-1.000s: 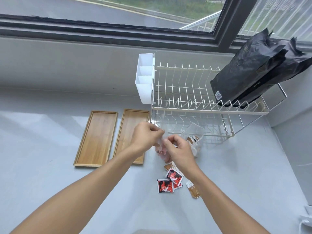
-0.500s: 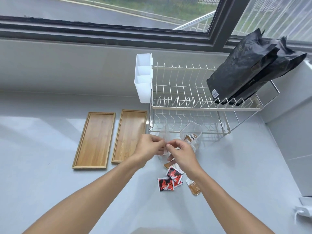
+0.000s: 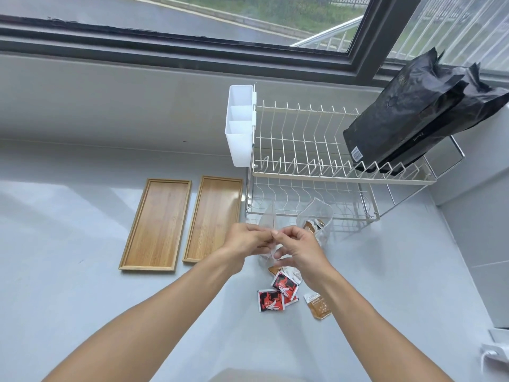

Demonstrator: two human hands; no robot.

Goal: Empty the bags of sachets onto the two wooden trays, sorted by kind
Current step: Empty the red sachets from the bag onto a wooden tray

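Note:
My left hand (image 3: 245, 241) and my right hand (image 3: 298, 249) meet above the counter, both pinching a clear plastic bag (image 3: 267, 220) whose top sticks up between them. A second clear bag (image 3: 316, 219) with brown sachets inside stands just behind my right hand. Red-and-black sachets (image 3: 271, 300) and a brown sachet (image 3: 318, 304) lie loose on the counter below my right wrist. Two wooden trays lie side by side to the left, the left tray (image 3: 157, 224) and the right tray (image 3: 213, 216), with nothing on them.
A white two-tier wire dish rack (image 3: 311, 166) stands behind the bags, with a white cutlery holder (image 3: 239, 125) on its left end and black foil pouches (image 3: 418, 117) leaning on its top right. A window runs along the back wall.
Both hands have stayed together on the clear bag, shifting slightly lower; the bag's top now stands up between them. The loose sachets have not moved.

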